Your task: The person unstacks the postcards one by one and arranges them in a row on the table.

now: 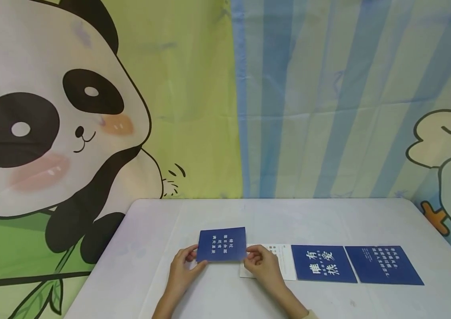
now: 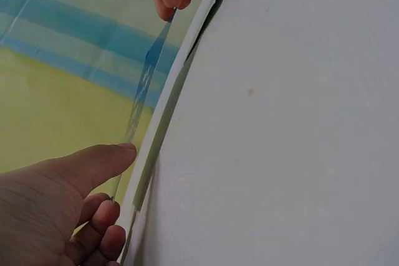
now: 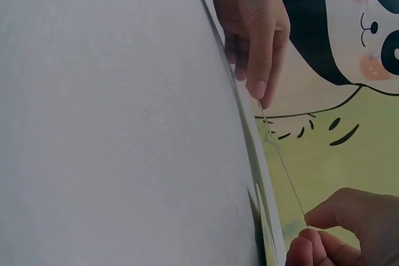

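A dark blue card (image 1: pixel 222 245) with white characters is held above the white table by both hands. My left hand (image 1: pixel 183 271) pinches its left edge between thumb and fingers. At the opposite edge my right hand (image 1: pixel 266 267) pinches the lower right corner. Both wrist views show the card nearly edge-on, as a thin blue strip (image 2: pixel 144 79) in the left one and a thin line in the right one. Partly behind the right hand, a white printed card (image 1: pixel 286 261) lies flat on the table.
Right of the white card lie two more blue cards in a row, a nearer one (image 1: pixel 324 264) and a farther one (image 1: pixel 384 265). They rest on the white table (image 1: pixel 193 297). A curtain (image 1: pixel 309 97) with a panda print hangs behind the table's back edge.
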The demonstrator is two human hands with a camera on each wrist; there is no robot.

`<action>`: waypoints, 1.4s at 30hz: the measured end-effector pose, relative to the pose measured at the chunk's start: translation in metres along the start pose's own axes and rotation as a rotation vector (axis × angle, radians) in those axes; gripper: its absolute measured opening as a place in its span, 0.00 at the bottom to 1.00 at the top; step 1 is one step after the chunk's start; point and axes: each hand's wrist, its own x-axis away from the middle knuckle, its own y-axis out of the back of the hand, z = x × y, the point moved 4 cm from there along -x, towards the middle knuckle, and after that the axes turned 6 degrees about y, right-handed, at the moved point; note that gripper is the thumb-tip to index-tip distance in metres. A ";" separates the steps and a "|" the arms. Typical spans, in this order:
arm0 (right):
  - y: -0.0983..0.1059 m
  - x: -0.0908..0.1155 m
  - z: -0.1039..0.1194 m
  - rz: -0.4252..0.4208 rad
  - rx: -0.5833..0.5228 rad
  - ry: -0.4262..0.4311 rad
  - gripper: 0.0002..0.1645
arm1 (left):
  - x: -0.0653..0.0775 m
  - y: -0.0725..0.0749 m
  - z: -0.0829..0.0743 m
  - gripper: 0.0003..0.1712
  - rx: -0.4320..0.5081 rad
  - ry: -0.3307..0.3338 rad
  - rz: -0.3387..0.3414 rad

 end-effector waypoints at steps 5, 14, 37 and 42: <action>-0.002 0.003 0.004 0.021 0.024 0.002 0.12 | 0.001 0.006 0.004 0.31 -0.050 -0.006 0.023; -0.009 0.009 0.011 0.116 0.038 -0.001 0.14 | 0.008 0.016 0.009 0.29 -0.102 -0.040 0.020; -0.015 0.017 0.013 0.242 0.073 -0.003 0.09 | 0.014 0.027 0.001 0.30 -0.150 0.045 0.146; -0.015 0.017 0.012 0.249 0.070 0.002 0.10 | 0.014 0.027 0.001 0.29 -0.156 0.049 0.145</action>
